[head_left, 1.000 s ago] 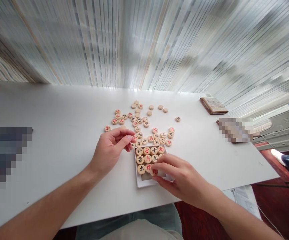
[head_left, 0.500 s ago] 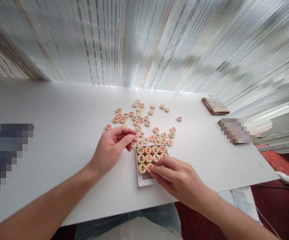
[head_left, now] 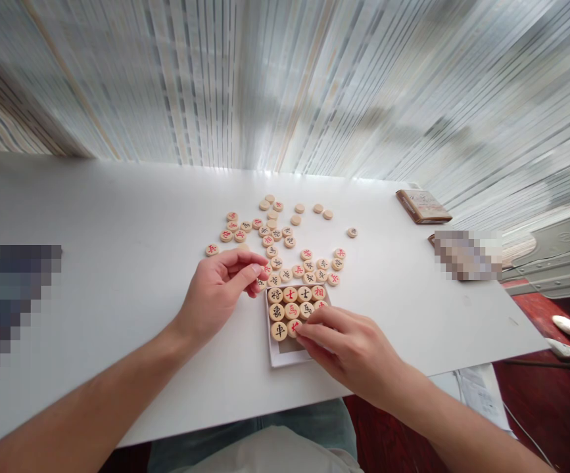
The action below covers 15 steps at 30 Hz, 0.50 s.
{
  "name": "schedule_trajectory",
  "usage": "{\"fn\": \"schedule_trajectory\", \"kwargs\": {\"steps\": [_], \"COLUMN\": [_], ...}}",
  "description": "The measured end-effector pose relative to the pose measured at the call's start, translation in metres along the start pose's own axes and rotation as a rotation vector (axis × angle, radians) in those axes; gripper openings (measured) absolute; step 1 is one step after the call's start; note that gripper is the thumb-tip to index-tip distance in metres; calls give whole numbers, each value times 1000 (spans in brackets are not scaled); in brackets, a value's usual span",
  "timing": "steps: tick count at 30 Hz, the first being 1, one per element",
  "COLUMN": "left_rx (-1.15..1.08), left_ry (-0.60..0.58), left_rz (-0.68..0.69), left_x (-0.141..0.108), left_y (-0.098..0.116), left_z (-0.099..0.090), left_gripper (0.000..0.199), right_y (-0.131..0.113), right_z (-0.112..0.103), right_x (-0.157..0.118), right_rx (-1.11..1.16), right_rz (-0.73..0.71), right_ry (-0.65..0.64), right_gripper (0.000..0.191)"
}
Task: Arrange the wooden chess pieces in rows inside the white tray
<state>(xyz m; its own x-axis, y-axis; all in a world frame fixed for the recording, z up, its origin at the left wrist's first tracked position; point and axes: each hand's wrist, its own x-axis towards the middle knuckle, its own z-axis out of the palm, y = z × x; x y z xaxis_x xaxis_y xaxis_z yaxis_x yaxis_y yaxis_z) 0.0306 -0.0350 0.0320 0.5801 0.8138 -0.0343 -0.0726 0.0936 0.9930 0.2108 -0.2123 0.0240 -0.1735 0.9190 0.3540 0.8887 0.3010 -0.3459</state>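
Note:
A shallow white box (head_left: pixel 273 355) holds round wooden Chinese chess pieces laid face up in rows, some lettered black and some red. My right hand (head_left: pixel 351 345) reaches over the box's right side, thumb and fingertips closed at the edge of a red-lettered Chinese chess piece (head_left: pixel 293 328) in its front row. Above the table, just left of the box's far corner, my left hand (head_left: pixel 220 282) has its fingers curled toward the thumb. A red-lettered piece shows by those fingertips; whether they grip anything is hidden. My right hand covers part of the box.
Many loose chess pieces (head_left: pixel 298 270) lie scattered beyond the box on the white table (head_left: pixel 131 217), several face down. A small box (head_left: pixel 423 206) rests at the far right, near a blurred-out object (head_left: pixel 467 255). Striped curtains (head_left: pixel 206 79) hang along the far edge.
The view has shifted slightly. Both hands keep nearly the same pose, and the pieces in the box stay in their places.

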Motion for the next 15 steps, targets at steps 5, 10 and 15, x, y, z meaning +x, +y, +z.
{"fn": "schedule_trajectory", "kwargs": {"steps": [5,10,15], "left_rx": [1,0,17], "left_ry": [-2,2,20], "left_rz": [-2,-3,0], "left_x": [1,0,1], "left_y": [0,0,1], "left_z": [0,0,-2], "left_gripper": [15,13,14], "right_y": [0,2,30], "right_z": [0,-14,-50], "right_x": [0,1,26], "right_rx": [5,63,109], "right_rz": [-1,27,111], "right_ry": [-15,25,202], "right_gripper": [15,14,9]}}
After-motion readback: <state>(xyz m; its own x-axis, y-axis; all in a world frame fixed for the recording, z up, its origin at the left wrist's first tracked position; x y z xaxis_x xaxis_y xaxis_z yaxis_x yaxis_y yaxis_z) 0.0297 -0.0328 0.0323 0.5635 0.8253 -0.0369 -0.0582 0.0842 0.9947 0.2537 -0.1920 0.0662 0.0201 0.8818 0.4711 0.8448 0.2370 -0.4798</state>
